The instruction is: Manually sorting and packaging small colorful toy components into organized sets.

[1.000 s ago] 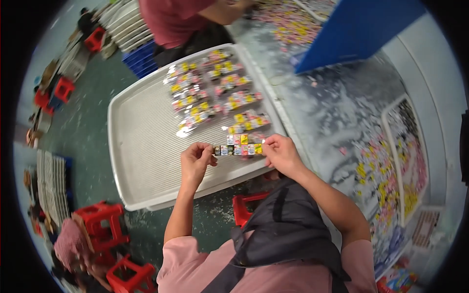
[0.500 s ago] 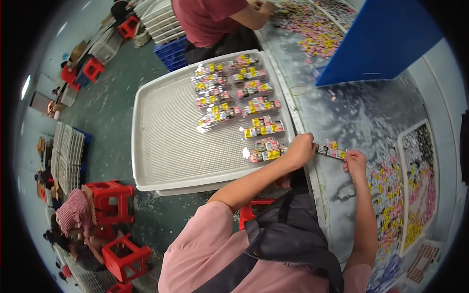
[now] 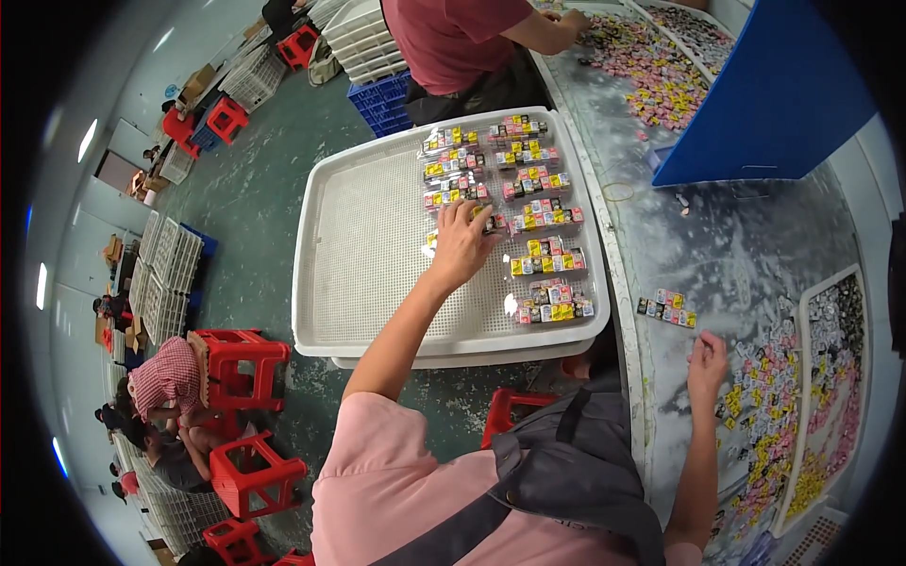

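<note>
My left hand (image 3: pixel 461 247) reaches over the white tray (image 3: pixel 326 325), its fingers spread across a clear pack of small coloured blocks (image 3: pixel 495 224) in the tray's left column. The palm and fingers hide most of that pack, and the thumb's place is hard to see. On the grey worktable to the right lies a short group of joined pink, yellow, black and white blocks (image 3: pixel 667 308). Just below and right of it is my right hand (image 3: pixel 708 368), fingers loosely curled with thumb and forefinger slightly apart. Nothing shows in it, and it does not touch the group.
Clear packs of blocks (image 3: pixel 547 262) fill two columns in the tray. Loose blocks (image 3: pixel 755 406) are heaped on the table beside a white-rimmed tray (image 3: pixel 804 377). A blue panel (image 3: pixel 755 94) stands upright beyond. A co-worker in red (image 3: pixel 458 42) sits ahead; red stools (image 3: pixel 241 363) stand left.
My left hand has left the block group and moved left over the tray to a pack. My right hand has let go of the group, which lies on the table. The view has shifted.
</note>
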`<control>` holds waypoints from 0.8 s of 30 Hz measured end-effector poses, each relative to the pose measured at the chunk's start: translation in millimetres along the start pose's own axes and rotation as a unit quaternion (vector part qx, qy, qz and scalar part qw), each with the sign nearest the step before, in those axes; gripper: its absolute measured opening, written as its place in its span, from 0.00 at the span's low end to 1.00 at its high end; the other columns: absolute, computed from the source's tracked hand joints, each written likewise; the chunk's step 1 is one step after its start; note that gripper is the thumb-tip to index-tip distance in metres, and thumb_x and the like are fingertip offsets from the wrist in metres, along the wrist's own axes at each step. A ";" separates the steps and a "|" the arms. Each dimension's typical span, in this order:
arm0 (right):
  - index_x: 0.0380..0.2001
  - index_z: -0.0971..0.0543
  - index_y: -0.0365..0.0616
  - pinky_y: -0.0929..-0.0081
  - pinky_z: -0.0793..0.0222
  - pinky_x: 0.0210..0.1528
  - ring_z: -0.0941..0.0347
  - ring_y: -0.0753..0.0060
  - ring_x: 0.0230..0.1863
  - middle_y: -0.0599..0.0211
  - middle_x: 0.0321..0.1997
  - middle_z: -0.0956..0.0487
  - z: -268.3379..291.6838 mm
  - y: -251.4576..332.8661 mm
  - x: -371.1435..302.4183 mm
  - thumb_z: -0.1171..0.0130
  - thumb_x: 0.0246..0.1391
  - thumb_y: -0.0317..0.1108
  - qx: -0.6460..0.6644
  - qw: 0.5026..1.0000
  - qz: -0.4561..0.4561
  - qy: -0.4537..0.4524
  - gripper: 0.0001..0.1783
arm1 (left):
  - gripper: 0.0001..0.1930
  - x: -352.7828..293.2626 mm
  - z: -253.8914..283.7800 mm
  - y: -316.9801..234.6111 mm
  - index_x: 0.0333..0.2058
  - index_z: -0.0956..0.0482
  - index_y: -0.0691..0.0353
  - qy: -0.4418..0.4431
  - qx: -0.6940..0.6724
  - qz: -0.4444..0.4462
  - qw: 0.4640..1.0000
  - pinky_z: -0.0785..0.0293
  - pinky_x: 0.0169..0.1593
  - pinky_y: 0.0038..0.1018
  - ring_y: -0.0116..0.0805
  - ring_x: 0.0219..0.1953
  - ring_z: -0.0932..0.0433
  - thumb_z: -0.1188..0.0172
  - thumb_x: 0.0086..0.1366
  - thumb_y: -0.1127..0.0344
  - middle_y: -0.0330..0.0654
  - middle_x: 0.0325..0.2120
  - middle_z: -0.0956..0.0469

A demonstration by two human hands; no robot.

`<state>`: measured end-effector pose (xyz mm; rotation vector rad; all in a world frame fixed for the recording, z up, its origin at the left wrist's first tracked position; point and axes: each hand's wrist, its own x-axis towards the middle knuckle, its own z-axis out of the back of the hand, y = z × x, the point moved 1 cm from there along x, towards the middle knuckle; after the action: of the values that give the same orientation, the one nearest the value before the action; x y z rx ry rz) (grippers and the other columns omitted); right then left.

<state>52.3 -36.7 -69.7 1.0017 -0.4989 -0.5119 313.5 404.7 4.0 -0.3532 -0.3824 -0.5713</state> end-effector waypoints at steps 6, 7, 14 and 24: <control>0.43 0.23 0.34 0.78 0.28 0.31 0.28 0.77 0.27 0.65 0.43 0.27 0.2 4.1 -5.6 0.45 0.63 0.23 -0.012 1.000 0.012 0.013 0.07 | 0.19 15.1 -14.2 -0.6 0.51 0.21 0.58 0.032 0.036 -0.081 0.996 0.44 0.67 0.56 0.58 0.62 0.36 0.35 0.62 0.63 0.53 0.55 0.29; 0.43 0.23 0.34 0.78 0.28 0.31 0.28 0.77 0.27 0.65 0.43 0.27 0.0 4.6 -6.4 0.45 0.63 0.23 -0.012 1.000 0.012 0.013 0.07 | 0.17 15.8 -15.3 -1.0 0.50 0.21 0.58 0.038 0.042 -0.086 0.995 0.44 0.67 0.55 0.56 0.61 0.35 0.36 0.63 0.64 0.53 0.54 0.29; 0.44 0.23 0.33 0.79 0.29 0.32 0.28 0.78 0.30 0.64 0.48 0.26 -2.1 -0.5 -9.2 0.49 0.61 0.18 0.013 0.999 0.034 0.002 0.09 | 0.16 1.0 -14.9 10.7 0.49 0.21 0.59 0.046 0.000 -0.068 0.997 0.46 0.68 0.57 0.54 0.58 0.32 0.38 0.64 0.64 0.52 0.50 0.28; 0.44 0.23 0.34 0.81 0.30 0.33 0.28 0.79 0.31 0.64 0.48 0.26 -1.3 -3.8 -11.6 0.50 0.61 0.17 0.019 0.999 0.044 0.009 0.10 | 0.28 -29.6 1.0 26.5 0.62 0.31 0.54 0.060 0.030 -0.023 0.997 0.50 0.71 0.58 0.58 0.66 0.40 0.37 0.65 0.57 0.56 0.61 0.37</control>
<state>43.5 -30.5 -75.5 1.0147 -0.5355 -0.4168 305.7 439.4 -13.9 -0.2518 -0.2923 -0.6224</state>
